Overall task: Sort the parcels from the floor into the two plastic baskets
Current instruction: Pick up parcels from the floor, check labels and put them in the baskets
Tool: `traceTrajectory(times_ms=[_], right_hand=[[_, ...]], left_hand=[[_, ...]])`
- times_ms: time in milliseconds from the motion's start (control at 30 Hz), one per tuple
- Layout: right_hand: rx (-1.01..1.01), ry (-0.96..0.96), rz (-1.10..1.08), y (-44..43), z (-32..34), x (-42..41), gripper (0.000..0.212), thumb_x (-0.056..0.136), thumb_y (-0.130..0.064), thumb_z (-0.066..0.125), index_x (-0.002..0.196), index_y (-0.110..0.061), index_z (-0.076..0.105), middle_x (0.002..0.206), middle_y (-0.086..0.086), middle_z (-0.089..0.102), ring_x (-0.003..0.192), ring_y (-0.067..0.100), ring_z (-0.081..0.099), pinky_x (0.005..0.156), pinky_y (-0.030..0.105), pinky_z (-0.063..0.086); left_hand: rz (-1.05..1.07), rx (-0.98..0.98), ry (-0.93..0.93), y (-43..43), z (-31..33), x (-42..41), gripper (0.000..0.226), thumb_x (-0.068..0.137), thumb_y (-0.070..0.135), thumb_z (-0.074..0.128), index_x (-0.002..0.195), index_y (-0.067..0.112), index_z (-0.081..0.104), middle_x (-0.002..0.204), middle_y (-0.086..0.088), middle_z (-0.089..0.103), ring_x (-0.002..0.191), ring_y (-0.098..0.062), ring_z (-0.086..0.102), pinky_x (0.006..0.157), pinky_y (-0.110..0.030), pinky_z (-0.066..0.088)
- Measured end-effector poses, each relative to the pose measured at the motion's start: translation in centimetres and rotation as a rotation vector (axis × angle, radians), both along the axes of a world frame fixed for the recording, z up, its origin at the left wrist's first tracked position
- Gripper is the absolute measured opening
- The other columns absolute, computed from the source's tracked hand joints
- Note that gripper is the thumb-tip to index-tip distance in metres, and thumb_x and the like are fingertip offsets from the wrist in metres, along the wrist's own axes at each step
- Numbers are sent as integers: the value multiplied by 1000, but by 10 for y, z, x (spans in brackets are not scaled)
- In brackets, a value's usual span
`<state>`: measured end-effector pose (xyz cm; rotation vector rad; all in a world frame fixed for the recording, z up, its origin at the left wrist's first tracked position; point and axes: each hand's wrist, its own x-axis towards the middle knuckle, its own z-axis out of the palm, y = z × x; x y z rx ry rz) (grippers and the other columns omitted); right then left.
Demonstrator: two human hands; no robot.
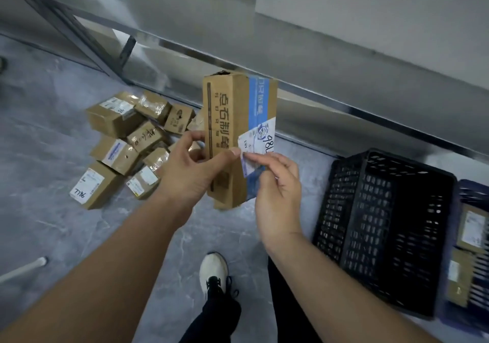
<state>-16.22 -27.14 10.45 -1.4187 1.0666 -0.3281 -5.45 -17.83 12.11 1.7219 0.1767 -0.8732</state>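
Long cardboard box (232, 136) held upright in mid-air w/ both hands, above the grey floor (47, 223); taking that box as landmark. Left hand (190, 168) wraps its lower left side, thumb across the front face, fingers curled behind, a firm hold on the box. Right hand (275, 189) at the box's lower right edge, thumb & forefinger pinched narrow on the white shipping label (258, 141), which is peeling off the corner; handwritten digits on it, approx "98", rest cut off. Blue tape strip (258, 99) runs down the box's right side. Left of & behind the box: pile of parcels (124, 141) on the floor, roughly 9 small cartons, some w/ labels. Right of & below the box: black basket (383, 226), no parcels visible inside. Just past it, further right at the frame edge, blue basket (473, 274) w/ at least 2 parcels inside. Directly below the box: 1 white shoe (213, 271) & dark trouser legs.
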Motion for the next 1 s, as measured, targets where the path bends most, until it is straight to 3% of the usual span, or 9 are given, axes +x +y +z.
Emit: traceTrajectory(times_ms=[67,133,200,333,467,567,700,833,1000], right_hand=[[20,-3,-70,2,23,6,51,103,1,48,107,-39,79,135,1,54,117,-10,58,102,15,49],[16,-1,-131,6,54,13,39,97,-24,51,119,-48,73,136,-5,59,120,3,64,106,40,57],[12,-25,-165,10,85,15,39,89,-39,49,121,-53,67,133,-8,66,118,9,69,105,51,58],[-41,-32,-196,18,153,8,32,89,-40,48,115,-51,63,126,-11,73,116,11,71,106,50,56],[-51,-58,-263,24,213,-13,37,88,-42,48,115,-38,73,124,-6,74,114,15,71,105,52,57],[-40,-97,-283,27,258,-36,34,90,-43,49,112,-39,74,121,-5,75,110,16,72,103,52,57],[-37,-153,-301,23,314,-70,30,90,-44,47,106,-41,72,116,-5,77,106,15,73,100,48,59],[-70,-216,-300,13,365,-106,31,88,-44,46,108,-37,70,117,-2,76,106,19,72,99,48,59],[-120,-295,-244,-13,423,-168,34,87,-46,45,110,-34,67,124,0,72,107,16,70,99,44,58]], left_hand=[[-21,-28,5,12,23,0,37,84,29,82,115,26,62,100,-1,79,99,-26,75,96,-62,54],[-28,-64,13,20,48,-2,36,87,29,79,120,25,64,102,-2,79,101,-28,75,95,-62,54],[-28,-105,18,25,74,-6,36,89,30,77,122,24,65,103,-2,79,98,-25,76,84,-53,61],[-32,-180,-11,32,136,-21,29,94,26,71,122,19,69,95,1,77,71,-9,71,51,-21,50],[-54,-254,-64,37,191,-39,34,95,26,70,129,27,67,114,-4,77,102,-19,74,82,-34,57],[-45,-284,-131,37,230,-60,54,91,33,73,142,39,57,118,-4,75,110,-22,72,94,-42,57],[-52,-309,-203,30,281,-95,50,96,31,67,143,43,55,116,4,75,102,-14,73,85,-39,59],[-22,-337,-248,12,338,-134,46,100,17,59,144,31,57,93,10,76,73,0,68,59,-15,52],[-59,-315,-355,-14,406,-196,40,91,39,53,128,46,67,108,9,77,99,-9,66,76,-26,49]])
